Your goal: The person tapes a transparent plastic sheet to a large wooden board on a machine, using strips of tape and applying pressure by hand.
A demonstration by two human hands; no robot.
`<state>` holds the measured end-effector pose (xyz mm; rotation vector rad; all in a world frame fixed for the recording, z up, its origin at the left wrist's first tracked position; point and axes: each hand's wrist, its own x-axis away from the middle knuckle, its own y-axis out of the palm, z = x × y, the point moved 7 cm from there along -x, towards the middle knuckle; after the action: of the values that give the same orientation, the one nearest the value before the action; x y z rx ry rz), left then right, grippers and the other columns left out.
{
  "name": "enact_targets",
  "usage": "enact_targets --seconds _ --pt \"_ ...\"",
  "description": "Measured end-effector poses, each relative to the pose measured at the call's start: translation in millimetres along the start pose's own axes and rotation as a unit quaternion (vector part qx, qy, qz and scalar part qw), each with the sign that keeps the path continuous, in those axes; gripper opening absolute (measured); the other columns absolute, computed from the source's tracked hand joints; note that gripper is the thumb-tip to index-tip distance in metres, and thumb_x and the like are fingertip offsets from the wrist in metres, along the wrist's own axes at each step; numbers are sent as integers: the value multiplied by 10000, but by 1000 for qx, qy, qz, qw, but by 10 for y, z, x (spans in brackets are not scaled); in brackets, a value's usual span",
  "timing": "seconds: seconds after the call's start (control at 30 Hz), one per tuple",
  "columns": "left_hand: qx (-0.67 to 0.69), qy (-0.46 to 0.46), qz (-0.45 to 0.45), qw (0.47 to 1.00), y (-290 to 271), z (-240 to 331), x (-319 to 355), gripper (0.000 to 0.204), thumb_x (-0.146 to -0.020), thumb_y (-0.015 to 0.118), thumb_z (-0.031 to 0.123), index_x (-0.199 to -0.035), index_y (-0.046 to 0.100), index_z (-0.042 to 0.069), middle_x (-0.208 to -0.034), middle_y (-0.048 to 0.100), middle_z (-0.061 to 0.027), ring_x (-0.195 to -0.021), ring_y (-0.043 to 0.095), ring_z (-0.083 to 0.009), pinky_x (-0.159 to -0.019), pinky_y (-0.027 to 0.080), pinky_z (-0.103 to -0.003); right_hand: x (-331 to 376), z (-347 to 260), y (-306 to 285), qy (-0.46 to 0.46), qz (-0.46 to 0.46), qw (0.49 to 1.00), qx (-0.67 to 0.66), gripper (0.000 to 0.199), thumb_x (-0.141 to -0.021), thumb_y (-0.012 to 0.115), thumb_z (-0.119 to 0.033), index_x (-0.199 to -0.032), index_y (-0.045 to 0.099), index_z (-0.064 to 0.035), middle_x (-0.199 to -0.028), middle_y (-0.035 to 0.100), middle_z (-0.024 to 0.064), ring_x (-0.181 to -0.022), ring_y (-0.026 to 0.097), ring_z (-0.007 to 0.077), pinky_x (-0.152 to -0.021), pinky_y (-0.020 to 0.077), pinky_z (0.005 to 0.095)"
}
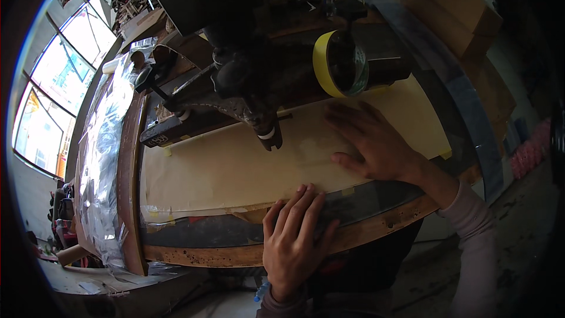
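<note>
A long cream-coloured sheet lies flat on the dark work surface, with bits of yellow tape along its edges. My right hand lies on the sheet's right half, its fingers stretched out and nothing held. At the near edge of the sheet, my left hand rests with extended fingers, its fingertips touching that edge. Above the sheet hangs the dark head of a machine, whose pale-ringed tip comes down close to the sheet left of my right hand. A yellow tape roll is beyond my right hand.
A worn wooden edge borders the table's near side. Crumpled clear plastic covers the left side, below bright windows. Along the far side runs a dark bar. Cardboard stands at the far right, beside a bluish strip.
</note>
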<state>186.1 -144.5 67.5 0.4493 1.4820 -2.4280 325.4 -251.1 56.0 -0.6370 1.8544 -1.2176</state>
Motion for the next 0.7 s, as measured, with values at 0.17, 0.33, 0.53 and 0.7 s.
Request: enact_targets --seconds 0.17,0.33,0.53,0.7 --pt "-12 10 -3 1000 16 12 10 473 -686 754 221 -1128 634 102 -1221 605 -74 -1171 557 -227 -998 388 -407 0 5 17 -2 -10 1000 3 605 -898 540 -391 -1338 411 5 -1396 419 181 -1325 373 303 -1088 261 524" --pt "-17 9 -5 1000 9 21 15 464 -692 748 220 -1126 634 104 -1230 599 -82 -1183 548 -233 -1003 383 -411 -26 3 35 -13 -18 1000 6 604 -910 520 -392 -1347 396 7 -1406 406 188 -1336 358 305 -1087 254 535" --pt "-26 1 -5 1000 43 20 15 453 -708 729 237 -1129 632 101 -1246 591 -91 -1199 538 -243 -1011 374 -416 -39 41 58 -16 -12 1000 -3 603 -915 509 -395 -1347 392 9 -1409 404 187 -1339 355 307 -1087 254 538" --pt "-41 0 -13 999 40 -6 3 492 -708 727 282 -1155 624 105 -1353 510 -138 -1260 483 -288 -1001 369 -423 -46 28 77 -20 -7 1000 -14 611 -914 506 -395 -1356 382 8 -1416 394 183 -1341 355 301 -1094 246 539"
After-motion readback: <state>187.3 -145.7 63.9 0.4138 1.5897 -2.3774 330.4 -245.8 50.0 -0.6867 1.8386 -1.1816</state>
